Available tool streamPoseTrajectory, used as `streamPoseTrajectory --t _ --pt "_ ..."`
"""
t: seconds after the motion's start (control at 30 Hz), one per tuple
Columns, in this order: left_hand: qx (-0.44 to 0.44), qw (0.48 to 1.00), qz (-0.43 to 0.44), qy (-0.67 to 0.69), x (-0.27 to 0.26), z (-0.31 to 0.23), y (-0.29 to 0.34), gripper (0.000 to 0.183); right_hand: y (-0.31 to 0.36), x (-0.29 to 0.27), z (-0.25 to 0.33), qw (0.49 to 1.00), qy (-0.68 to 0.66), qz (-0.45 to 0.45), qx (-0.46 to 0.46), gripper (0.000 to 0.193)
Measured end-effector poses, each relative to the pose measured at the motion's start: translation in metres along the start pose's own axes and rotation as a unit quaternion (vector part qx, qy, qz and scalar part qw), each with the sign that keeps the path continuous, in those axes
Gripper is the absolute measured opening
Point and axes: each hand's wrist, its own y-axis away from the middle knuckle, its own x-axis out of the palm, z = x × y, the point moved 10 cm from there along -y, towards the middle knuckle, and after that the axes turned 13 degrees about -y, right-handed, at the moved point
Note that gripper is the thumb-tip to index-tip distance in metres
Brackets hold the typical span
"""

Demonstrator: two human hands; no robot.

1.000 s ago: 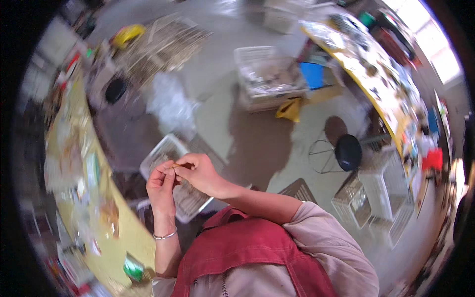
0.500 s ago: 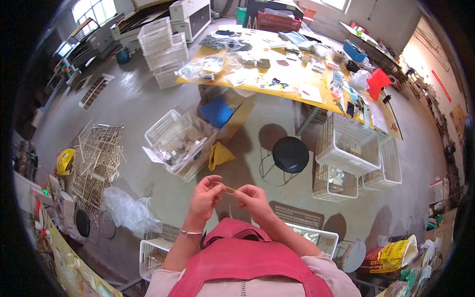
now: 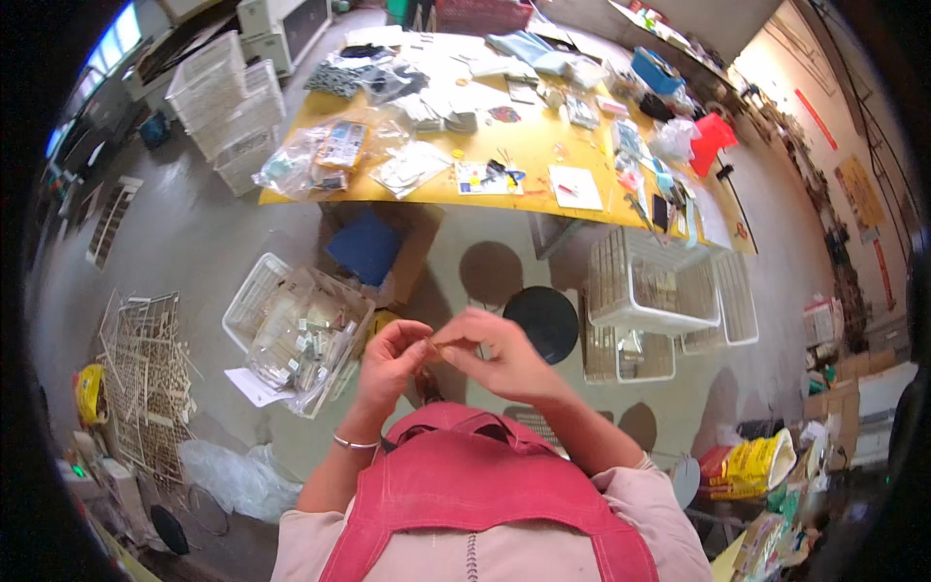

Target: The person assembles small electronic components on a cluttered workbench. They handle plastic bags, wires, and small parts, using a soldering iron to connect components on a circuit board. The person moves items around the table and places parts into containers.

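Observation:
My left hand (image 3: 392,361) and my right hand (image 3: 502,359) meet in front of the red apron (image 3: 475,470), fingertips nearly touching. Pinched between them is a thin yellowish-brown strip (image 3: 433,345), perhaps a rubber band; only a short bit shows, and the fingers hide the rest. Both hands have curled fingers, the right one slightly blurred. A bracelet (image 3: 356,442) circles my left wrist. Just beyond my right hand stands a round black stool (image 3: 541,324). To the left of my left hand is a white crate (image 3: 254,281) holding a clear plastic bag of small pieces.
Ahead stands a yellow-topped table (image 3: 388,189) covered with bags, papers and tools. White crates (image 3: 648,323) are stacked at its right, a blue thing (image 3: 367,247) in a cardboard box beneath it. On the left floor lie pale strips (image 3: 145,388) and a plastic sheet (image 3: 238,485).
My view has shifted closer to the table. The hands have come together, and the strip, earlier stretched between them, now shows only a short piece. My right hand has turned over toward the left.

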Motion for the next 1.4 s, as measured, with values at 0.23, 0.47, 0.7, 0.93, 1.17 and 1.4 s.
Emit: streamPoseTrajectory --t 0.23,0.47,0.7,0.93,1.17,1.4 --pt "-0.045 0.998 -0.018 -0.039 -0.029 0.005 -0.074 0.016 -0.036 0.025 0.181 0.808 -0.502 0.248 -0.185 0.038" --pt "-0.048 0.995 -0.009 -0.086 -0.043 -0.005 -0.102 0.014 -0.083 0.026 0.182 0.631 -0.696 0.138 -0.313 0.03" --pt "-0.066 0.99 -0.039 -0.117 -0.066 0.0 -0.133 0.015 -0.106 -0.002 0.174 0.687 -0.658 0.175 -0.254 0.035" --pt "-0.072 0.99 -0.05 -0.111 -0.064 0.02 -0.19 0.014 -0.126 -0.069 0.142 0.793 -0.542 0.221 -0.168 0.041" --pt "-0.063 0.988 -0.081 -0.111 -0.039 0.047 -0.293 0.014 -0.162 -0.24 -0.096 0.958 -0.246 0.085 0.125 0.048" --pt "-0.095 0.989 -0.082 -0.081 0.054 0.074 -0.469 0.015 -0.176 -0.535 -0.328 0.866 0.433 -0.14 0.21 0.083"
